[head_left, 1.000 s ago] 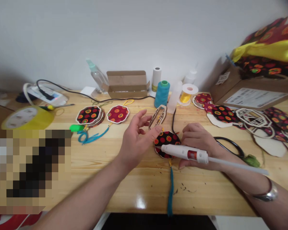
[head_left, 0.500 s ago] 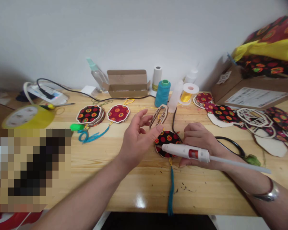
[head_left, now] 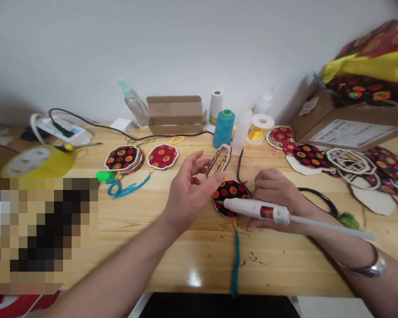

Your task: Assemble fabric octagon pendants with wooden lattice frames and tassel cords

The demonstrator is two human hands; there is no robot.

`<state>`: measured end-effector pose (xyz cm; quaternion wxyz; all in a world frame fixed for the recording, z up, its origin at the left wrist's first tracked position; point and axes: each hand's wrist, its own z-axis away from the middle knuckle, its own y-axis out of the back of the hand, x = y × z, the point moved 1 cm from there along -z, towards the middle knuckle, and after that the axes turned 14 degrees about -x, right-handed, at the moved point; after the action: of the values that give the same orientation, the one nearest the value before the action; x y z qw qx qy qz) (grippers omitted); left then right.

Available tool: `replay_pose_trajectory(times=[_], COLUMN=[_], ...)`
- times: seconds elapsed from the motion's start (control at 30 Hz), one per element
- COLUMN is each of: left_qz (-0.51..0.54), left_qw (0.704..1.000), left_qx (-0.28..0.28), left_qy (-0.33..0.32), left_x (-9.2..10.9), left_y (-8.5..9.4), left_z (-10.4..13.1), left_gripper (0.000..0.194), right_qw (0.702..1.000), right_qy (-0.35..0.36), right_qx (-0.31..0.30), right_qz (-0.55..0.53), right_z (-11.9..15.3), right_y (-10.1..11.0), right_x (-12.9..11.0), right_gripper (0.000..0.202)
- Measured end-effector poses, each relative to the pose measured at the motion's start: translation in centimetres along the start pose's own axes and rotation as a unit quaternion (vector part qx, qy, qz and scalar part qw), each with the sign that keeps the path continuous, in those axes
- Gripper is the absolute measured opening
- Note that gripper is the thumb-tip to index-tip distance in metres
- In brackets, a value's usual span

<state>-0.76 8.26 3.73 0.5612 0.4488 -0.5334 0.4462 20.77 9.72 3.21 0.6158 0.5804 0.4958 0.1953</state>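
My left hand point(head_left: 192, 187) holds a pale openwork wooden frame point(head_left: 219, 160) between thumb and fingers, tilted up above a patterned fabric piece. That dark piece point(head_left: 232, 192) with red and yellow flowers lies on the table, and a teal tassel point(head_left: 235, 260) hangs from its near edge on a yellow cord. My right hand point(head_left: 275, 194) is closed round a white glue gun point(head_left: 248, 207). The nozzle points left over the fabric piece; whether it touches is unclear. A long glue stick sticks out of the gun's back toward my right forearm.
Finished-looking tasselled pieces point(head_left: 163, 157) lie at left. Behind stand an open cardboard box point(head_left: 175, 119), teal thread point(head_left: 223, 128) and a yellow spool point(head_left: 257, 130). Fabric pieces and wooden frames point(head_left: 350, 161) lie at right before a large carton point(head_left: 351, 126). A black cable crosses the back.
The whole view has shifted very slightly. Both hands, the frame and the glue gun keep nearly the same positions.
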Motion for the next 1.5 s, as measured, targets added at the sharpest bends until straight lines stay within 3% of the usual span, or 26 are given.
replay_pose_trajectory(times=[1.5], left_qz=[-0.001], left_qw=[1.0], left_qx=[-0.006], left_qy=[-0.006], left_x=[-0.08], left_y=[-0.08], left_z=[-0.03], left_gripper=[0.065], right_qw=[1.0], right_qy=[0.006], right_qx=[-0.002], right_qz=[0.016], right_z=[0.21], right_y=[-0.37], right_x=[0.11], right_gripper=[0.041])
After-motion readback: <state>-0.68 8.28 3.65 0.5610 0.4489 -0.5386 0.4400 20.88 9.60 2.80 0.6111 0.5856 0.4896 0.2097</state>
